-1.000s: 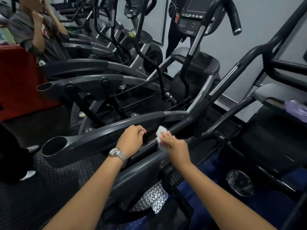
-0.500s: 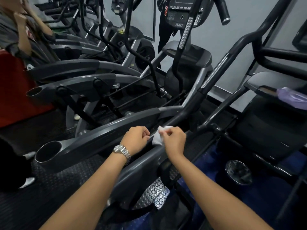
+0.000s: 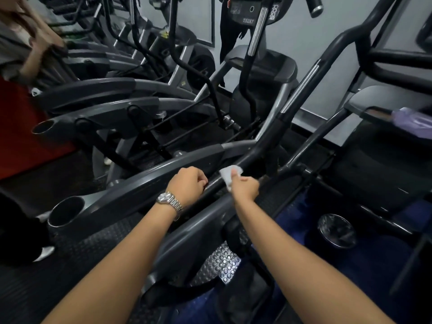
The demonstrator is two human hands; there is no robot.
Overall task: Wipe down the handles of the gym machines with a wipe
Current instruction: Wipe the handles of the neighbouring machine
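Head view shows the right hand point(image 3: 245, 187) with its grip pinched on a small white wipe point(image 3: 228, 174), pressed against the black handle bar point(image 3: 257, 150) of the nearest machine, while the left hand point(image 3: 188, 183) is curled closed around the same bar just beside it, steadying it. With so little cloth between the fingertips, the wipe could bunch or slip off the round bar, leaving bare fingers rubbing. Grey rails point(image 3: 149, 181) and another machine's pedal arm crowd the reach, and another person point(image 3: 25, 50) stands at far left.
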